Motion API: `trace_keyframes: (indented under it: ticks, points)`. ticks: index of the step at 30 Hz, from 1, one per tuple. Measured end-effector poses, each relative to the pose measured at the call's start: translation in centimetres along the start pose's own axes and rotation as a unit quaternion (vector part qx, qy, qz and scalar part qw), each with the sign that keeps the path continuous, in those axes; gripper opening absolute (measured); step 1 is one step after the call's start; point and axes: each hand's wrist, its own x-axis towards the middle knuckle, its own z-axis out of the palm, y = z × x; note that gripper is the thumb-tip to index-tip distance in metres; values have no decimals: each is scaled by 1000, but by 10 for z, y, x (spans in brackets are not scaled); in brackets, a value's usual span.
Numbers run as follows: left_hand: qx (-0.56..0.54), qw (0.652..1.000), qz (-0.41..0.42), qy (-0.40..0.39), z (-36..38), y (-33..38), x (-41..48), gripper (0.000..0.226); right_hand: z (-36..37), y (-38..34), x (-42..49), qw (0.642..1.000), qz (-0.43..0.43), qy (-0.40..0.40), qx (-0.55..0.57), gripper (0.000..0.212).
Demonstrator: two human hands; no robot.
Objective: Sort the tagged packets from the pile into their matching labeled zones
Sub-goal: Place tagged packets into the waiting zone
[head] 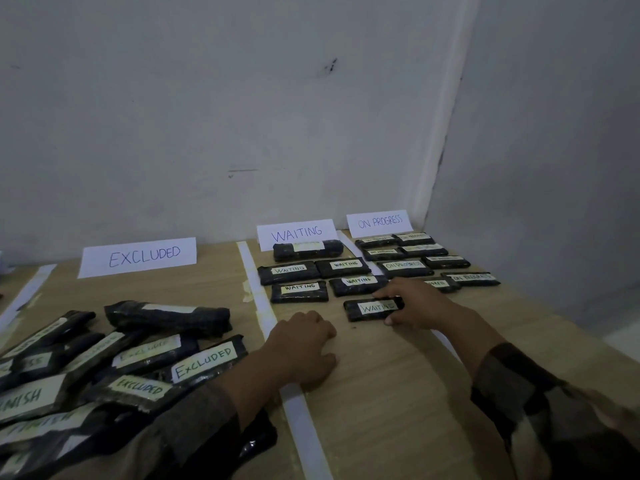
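Six packets (299,291) fill the WAITING zone (374,342), right hand (414,303) pinching nearest packet (363,309).

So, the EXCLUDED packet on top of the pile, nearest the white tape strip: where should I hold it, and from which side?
Probably take the EXCLUDED packet at its free right end, coming from above and the right, across its short width. It is long and flat, and that end juts clear toward the tape strip, while its left end lies among other packets.
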Motion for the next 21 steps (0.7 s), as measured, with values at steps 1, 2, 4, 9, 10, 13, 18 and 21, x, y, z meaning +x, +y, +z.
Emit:
trace_keyframes:
  ticks: [1,2,4,9,10,13,18,21]
  points:
    - [-3,1000,1,-1,0,0,0,54,0,-1,0,1000,1,-1,-1,61]
    - [-6,1000,2,-2,-1,0,-1,53,-1,-2,-1,1000,2,0,-2,62]
    - [-12,1000,4,3,-2,0,-1,53,-2,-4,-2,1000,5,6,0,63]
    - [-32,999,6,35,-8,0,-9,50,0,-17,-8,998,-13,51,23,56]
    - [-37,998,7,43,-11,-1,-10,50,1,-22,-10,997,-20,61,36,53]
    - [-35,998,4,52,-25,-8,-18,52,5,-46,-17,993,-52,85,62,46]
    - [-30,997,-16,67,-47,-37,-45,53,15,-97,-29,983,-107,100,107,38]
    - [-40,996,-26,74,-59,-58,-69,53,22,-128,-40,976,-149,94,124,36]
